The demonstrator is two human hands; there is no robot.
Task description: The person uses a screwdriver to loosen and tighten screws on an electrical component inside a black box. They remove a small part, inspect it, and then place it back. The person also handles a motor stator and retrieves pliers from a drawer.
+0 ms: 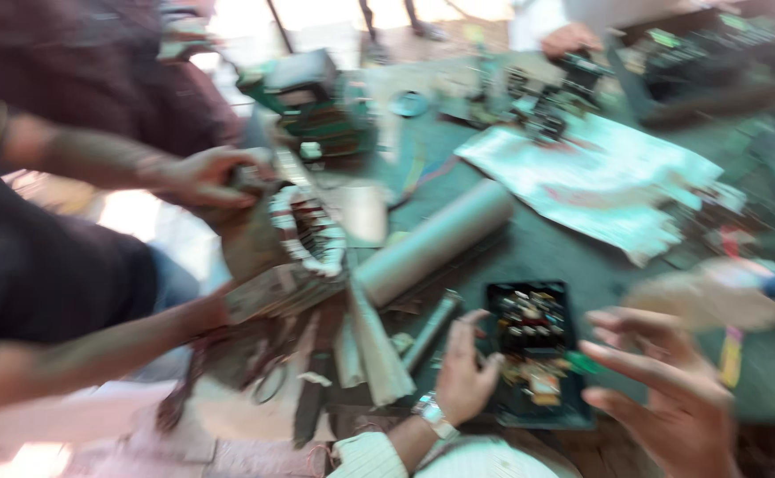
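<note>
The left hand (462,376), a metal watch at its wrist and a striped cuff behind, lies with curled fingers against the left rim of a black tray (573,412), touching it without clamping anything. The right hand (670,394) hovers open just right of the tray, fingers spread apart, empty. The tray is a shallow rectangular plastic box near the front edge of the dark green desk (564,257), and it holds a jumble of small parts, dark, copper-coloured and white, too blurred to name. Just left of the tray lies a thin metal rod (431,327), and beyond it a smooth grey cylinder (436,239) rests slantwise toward the desk's middle. At the left edge another person's two hands grip a round stator (303,235) ringed with pale windings. A crumpled printed sheet (600,181) covers the far right part.
</note>
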